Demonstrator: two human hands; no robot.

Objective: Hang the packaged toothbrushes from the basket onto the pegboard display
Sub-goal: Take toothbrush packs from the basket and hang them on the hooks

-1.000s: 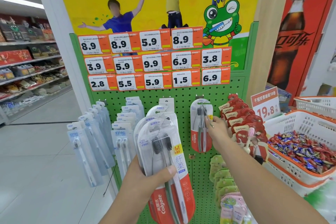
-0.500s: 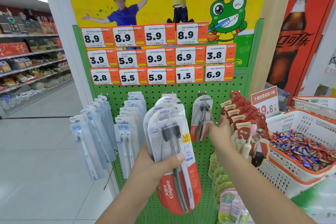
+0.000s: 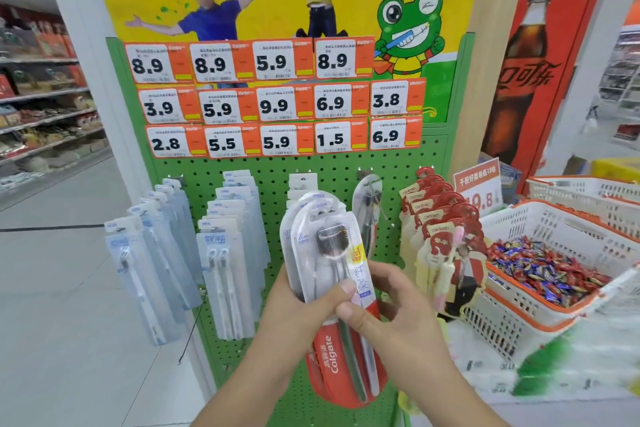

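Observation:
My left hand point(image 3: 301, 308) grips a stack of red-and-clear Colgate toothbrush packs point(image 3: 329, 288) in front of the green pegboard point(image 3: 332, 177). My right hand point(image 3: 388, 308) pinches the front pack of that stack with thumb and fingers. One Colgate pack point(image 3: 367, 211) hangs alone on a peg behind the stack, turned edge-on. Pale blue toothbrush packs point(image 3: 152, 253) and white twin packs point(image 3: 225, 253) fill the pegs to the left. Red carded children's brushes point(image 3: 443, 229) hang on the right. The supply basket is not in view.
Rows of orange price tags point(image 3: 277, 100) sit above the pegs under a yellow frog poster. A white-and-orange basket point(image 3: 512, 302) of wrapped candies stands close on the right. A store aisle with shelves point(image 3: 45, 114) runs off to the left.
My right hand left the pack hanging on the peg and came down to the stack, pinching its front pack. The hung pack now swings edge-on. My view came closer.

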